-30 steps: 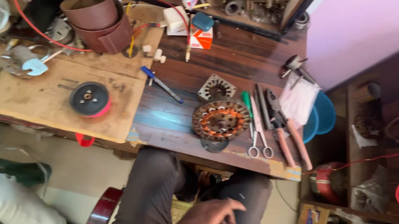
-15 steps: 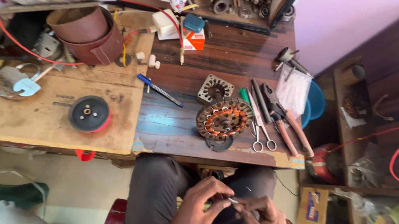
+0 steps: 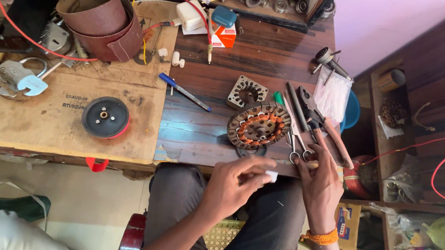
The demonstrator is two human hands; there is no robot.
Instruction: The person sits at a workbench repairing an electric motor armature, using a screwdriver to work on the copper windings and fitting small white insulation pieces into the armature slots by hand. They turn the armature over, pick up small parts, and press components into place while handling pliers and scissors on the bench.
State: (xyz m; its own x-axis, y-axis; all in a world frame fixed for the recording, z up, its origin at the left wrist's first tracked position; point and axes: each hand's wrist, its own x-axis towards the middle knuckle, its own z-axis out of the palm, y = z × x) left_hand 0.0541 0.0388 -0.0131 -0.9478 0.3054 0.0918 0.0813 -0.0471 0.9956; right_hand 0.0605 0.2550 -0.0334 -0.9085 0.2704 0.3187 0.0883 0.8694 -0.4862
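My left hand (image 3: 234, 187) pinches a small white piece (image 3: 271, 176) over my lap, just below the table's front edge. My right hand (image 3: 323, 185) is at that edge, thumb and fingers closed on a thin tan piece (image 3: 312, 164), with its fingertips beside the scissors' (image 3: 293, 138) handles. A round motor stator (image 3: 259, 125) with copper windings lies on the dark wooden table (image 3: 198, 133) just beyond both hands. Red-handled pliers (image 3: 329, 131) lie to the right of the scissors.
A square metal core (image 3: 247, 92), a blue pen (image 3: 183, 92), a black spool (image 3: 106, 117) on a cardboard sheet (image 3: 31, 121), a padlock (image 3: 17, 79), a brown sandpaper roll (image 3: 100, 24) and red wire (image 3: 20, 38) lie on the table. Cluttered shelves (image 3: 433, 114) stand at the right.
Both hands have risen from my lap to the table's front edge. The left hand now shows a white piece in its fingers; the right hand has reached the scissors' handles.
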